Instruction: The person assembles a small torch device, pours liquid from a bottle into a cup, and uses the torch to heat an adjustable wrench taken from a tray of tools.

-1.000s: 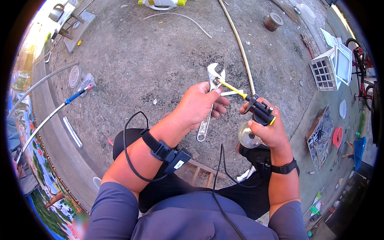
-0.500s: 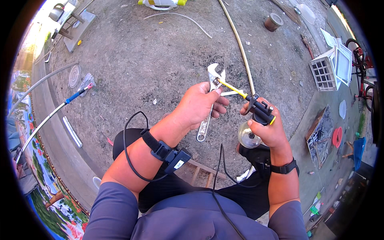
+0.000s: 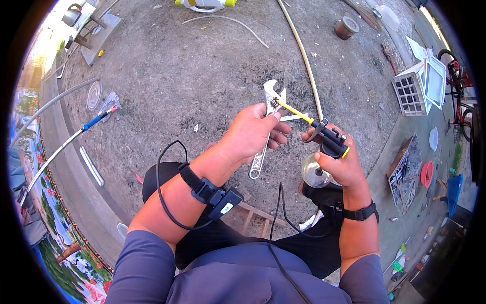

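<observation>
Between the thumb and fingers of my left hand (image 3: 250, 130) is a silver adjustable wrench (image 3: 258, 161), its jaws pointing away from me. My right hand (image 3: 348, 164) is wrapped round a pump oil can (image 3: 331, 143) with a black pump head and a clear round reservoir (image 3: 315, 173). The can's thin yellow spout (image 3: 295, 112) slants left, and its tip meets the wrench head at the adjusting screw. Another pale narrow piece sticks out just below the spout; what it belongs to is unclear. My left palm hides the middle of the wrench.
A pale hose (image 3: 299, 44) runs along the dirt ground ahead. Further right are a rusty can (image 3: 346, 28), a white plastic crate (image 3: 408, 92) and a red basin (image 3: 427, 174). On the left lies a blue-handled pole (image 3: 91, 123). Black cables hang near my arms.
</observation>
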